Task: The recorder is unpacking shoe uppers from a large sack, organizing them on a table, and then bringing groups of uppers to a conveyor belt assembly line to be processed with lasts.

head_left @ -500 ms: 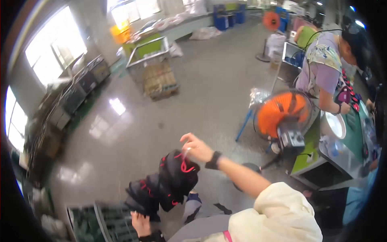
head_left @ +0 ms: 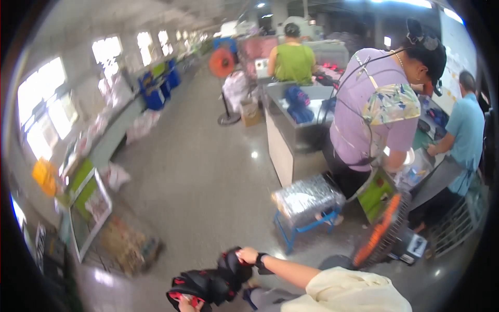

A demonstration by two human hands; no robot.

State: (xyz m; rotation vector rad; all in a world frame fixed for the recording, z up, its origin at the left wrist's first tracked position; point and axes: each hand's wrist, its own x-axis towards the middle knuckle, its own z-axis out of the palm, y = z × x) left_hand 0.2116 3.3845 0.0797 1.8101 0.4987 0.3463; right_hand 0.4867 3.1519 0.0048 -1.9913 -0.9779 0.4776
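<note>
A long stack of black, rounded, cap-like pieces with red trim [head_left: 210,283] stretches between my hands in front of my body. My right hand [head_left: 248,255], with a dark band at the wrist, closes on its far right end. At the near left end, where red lining shows, my left hand [head_left: 188,303] grips the stack's edge; the picture's lower rim cuts off part of this hand. Blur hides the finer details of the pieces.
An orange fan [head_left: 382,229] stands at right, beside a blue-legged stool with a silvery cover [head_left: 306,197]. A person in a purple shirt [head_left: 358,114] bends over a workbench. A metal bin [head_left: 283,140] holds blue pieces. A pallet cart [head_left: 93,208] stands at left.
My view has swung right, toward the workers and the aisle. My right hand, earlier raised with fingers loosely curled above the stack, now grips its end; my left hand holds the other end.
</note>
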